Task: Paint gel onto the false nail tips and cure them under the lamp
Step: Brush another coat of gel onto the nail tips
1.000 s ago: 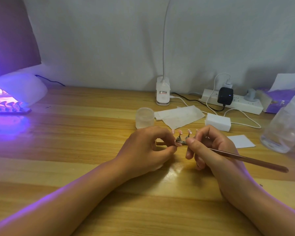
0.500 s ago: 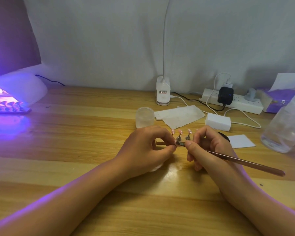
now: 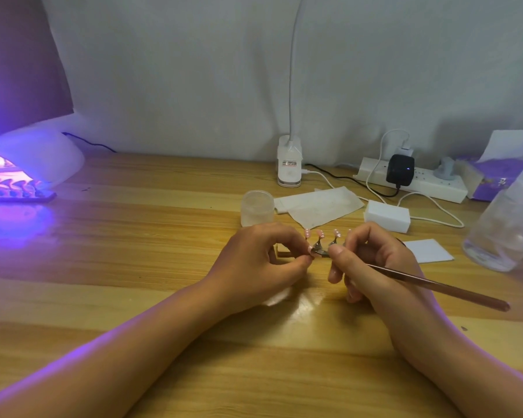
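My left hand pinches one small holder with a pink false nail tip, in front of a row of pink nail tips standing on little stands. My right hand grips a long copper-coloured brush; its handle points right and its tip meets the pinched nail between the two hands. At the far left a white curing lamp glows violet, and a rack of nail tips lies under it.
A small frosted jar, paper wipes, a white block and a white card lie behind the hands. A clip lamp base, power strip, tissue box and clear bottle line the back and right.
My right hand and the brush have shifted slightly; the handle now lies a little lower at its far end. My left hand keeps its pinch.
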Action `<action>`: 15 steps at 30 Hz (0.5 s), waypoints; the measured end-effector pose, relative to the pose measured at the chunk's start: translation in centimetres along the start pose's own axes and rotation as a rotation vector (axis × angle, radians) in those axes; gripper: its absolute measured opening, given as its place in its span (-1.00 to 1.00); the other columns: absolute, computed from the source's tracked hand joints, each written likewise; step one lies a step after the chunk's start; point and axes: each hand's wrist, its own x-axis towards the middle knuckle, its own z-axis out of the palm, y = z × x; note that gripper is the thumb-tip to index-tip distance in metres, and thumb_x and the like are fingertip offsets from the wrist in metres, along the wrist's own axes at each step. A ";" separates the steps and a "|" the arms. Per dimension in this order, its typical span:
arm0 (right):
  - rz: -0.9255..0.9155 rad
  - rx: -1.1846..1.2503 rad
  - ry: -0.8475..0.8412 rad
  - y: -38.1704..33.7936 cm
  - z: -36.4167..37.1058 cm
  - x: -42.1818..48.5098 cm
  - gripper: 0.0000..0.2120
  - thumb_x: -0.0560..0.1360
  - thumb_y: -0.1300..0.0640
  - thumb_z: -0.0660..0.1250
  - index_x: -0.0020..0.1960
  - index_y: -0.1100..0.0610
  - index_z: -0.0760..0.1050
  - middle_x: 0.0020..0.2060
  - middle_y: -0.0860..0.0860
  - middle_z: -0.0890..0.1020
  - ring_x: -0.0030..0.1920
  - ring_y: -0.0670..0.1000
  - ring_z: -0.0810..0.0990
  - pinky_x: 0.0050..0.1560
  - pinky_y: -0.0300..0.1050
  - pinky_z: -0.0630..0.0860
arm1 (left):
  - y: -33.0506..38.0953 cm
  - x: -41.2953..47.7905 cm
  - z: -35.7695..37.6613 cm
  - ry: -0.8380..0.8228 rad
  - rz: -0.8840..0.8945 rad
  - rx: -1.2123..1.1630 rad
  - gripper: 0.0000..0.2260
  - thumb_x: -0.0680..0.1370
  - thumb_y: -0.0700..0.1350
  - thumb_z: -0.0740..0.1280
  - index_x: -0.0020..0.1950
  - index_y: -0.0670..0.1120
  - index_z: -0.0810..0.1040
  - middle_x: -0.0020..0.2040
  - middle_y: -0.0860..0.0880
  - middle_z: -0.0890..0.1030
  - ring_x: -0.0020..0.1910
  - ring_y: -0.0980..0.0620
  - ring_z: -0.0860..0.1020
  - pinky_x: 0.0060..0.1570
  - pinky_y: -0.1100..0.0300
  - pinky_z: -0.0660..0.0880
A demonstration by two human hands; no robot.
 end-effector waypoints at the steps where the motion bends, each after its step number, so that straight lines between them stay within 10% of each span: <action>1: 0.004 -0.009 -0.001 -0.1 0.1 0.0 -0.88 0.47 0.09 0.38 -0.17 0.08 0.46 -0.38 0.06 0.65 -0.49 -0.13 0.49 -0.49 -0.30 0.41 | 0.0 0.0 0.0 0.000 0.002 0.006 -0.95 0.49 -0.15 0.48 -0.11 0.00 0.69 -0.26 0.22 0.60 -0.46 0.25 0.42 -0.41 0.44 0.24; 15: -0.008 -0.204 0.017 0.4 0.0 0.2 -0.87 0.49 0.20 0.38 -0.16 0.12 0.44 -0.39 0.04 0.59 -0.42 -0.13 0.53 -0.43 -0.28 0.44 | 0.0 0.1 0.0 -0.008 0.008 -0.016 -0.92 0.49 -0.20 0.48 -0.07 -0.04 0.70 -0.37 0.34 0.55 -0.46 0.35 0.44 -0.45 0.49 0.23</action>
